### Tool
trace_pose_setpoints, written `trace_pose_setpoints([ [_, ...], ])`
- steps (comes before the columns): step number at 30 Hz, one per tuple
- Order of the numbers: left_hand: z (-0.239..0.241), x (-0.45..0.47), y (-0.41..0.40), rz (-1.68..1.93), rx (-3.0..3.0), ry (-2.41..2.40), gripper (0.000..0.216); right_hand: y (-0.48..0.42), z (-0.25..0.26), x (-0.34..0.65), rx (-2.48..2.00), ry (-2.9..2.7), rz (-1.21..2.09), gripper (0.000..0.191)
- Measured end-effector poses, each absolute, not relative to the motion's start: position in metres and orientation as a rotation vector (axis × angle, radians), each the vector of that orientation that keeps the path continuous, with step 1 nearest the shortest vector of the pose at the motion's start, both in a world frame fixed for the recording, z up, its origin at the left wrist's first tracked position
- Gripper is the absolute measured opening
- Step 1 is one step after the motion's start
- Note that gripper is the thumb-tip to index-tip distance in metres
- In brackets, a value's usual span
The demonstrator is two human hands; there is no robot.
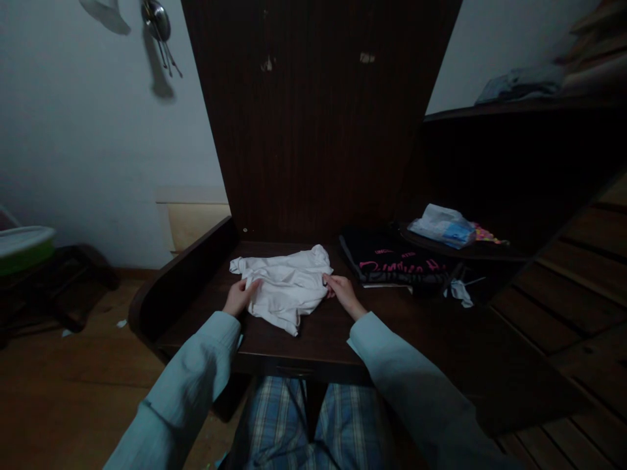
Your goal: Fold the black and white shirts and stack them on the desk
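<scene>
One white garment (287,287), crumpled, lies on the dark wooden desk (318,343), middle of the top, near the back panel. Two hands are on it. The left hand (238,297) has its fingers curled onto the cloth's left edge. The right hand (343,294) is pinched closed on the right edge. Both sleeves are pale blue.

One black folded garment (392,261) lies just right of the white one, apart from it. It has pink lettering across the front, too dim and small to read.

Farther right, one plastic packet (443,225), white and blue, sits on a small raised shelf; any print is unreadable. One crumpled white scrap (460,292) lies below it.

Far right, folded cloth (522,83) lies on an upper shelf. Far left, one green-and-white tub (22,248). Metal utensils (159,26) hang on the wall; count unclear. Nothing lies between the hands and the garment.
</scene>
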State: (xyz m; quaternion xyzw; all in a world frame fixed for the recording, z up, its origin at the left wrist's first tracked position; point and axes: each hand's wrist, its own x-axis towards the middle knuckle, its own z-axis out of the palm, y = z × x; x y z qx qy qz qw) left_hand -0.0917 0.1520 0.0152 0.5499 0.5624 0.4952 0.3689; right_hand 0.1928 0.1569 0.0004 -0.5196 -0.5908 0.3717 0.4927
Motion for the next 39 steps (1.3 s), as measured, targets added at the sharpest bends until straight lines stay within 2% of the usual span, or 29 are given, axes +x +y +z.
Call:
trace_pose_setpoints([
  [5, 0.019, -0.081, 0.139, 0.923, 1.667, 1.310, 0.037, 0.156, -0.004, 0.182, -1.419, -1.551, 0.625, 0.032],
  [12, 0.008, -0.086, 0.145, 1.143, 1.485, 1.340, 0.043, 0.165, -0.012, 0.189, -1.287, -1.459, 0.802, 0.039],
  [15, 0.008, -0.093, 0.146, 1.215, 1.383, 1.423, 0.047, 0.166, -0.010, 0.193, -1.300, -1.454, 0.756, 0.034],
  [17, 0.010, -0.097, 0.145, 1.298, 1.387, 1.559, 0.047, 0.162, -0.007, 0.193, -1.351, -1.535, 0.649, 0.029],
  [20, 0.014, -0.100, 0.139, 1.400, 1.483, 1.902, 0.042, 0.151, -0.001, 0.191, -1.459, -1.661, 0.289, 0.025],
  [22, 0.016, -0.099, 0.134, 1.371, 1.555, 2.065, 0.040, 0.142, 0.005, 0.187, -1.452, -1.734, 0.064, 0.022],
  [24, 0.017, -0.096, 0.130, 1.223, 1.588, 2.141, 0.041, 0.134, 0.009, 0.183, -1.346, -1.847, -0.019, 0.022],
  [28, 0.013, -0.092, 0.126, 0.979, 1.745, 2.235, 0.049, 0.128, 0.008, 0.174, -1.130, -2.154, 0.075, 0.025],
  [32, 0.004, -0.095, 0.127, 0.973, 1.977, 2.014, 0.041, 0.132, 0.003, 0.171, -1.126, -2.149, 0.276, 0.012],
  [35, 0.001, -0.095, 0.129, 1.093, 1.848, 1.634, 0.042, 0.138, 0.001, 0.173, -1.145, -2.004, 0.417, 0.015],
  [39, 0.006, -0.091, 0.125, 1.324, 1.514, 1.363, 0.058, 0.145, 0.009, 0.183, -1.153, -1.652, 0.728, 0.018],
])
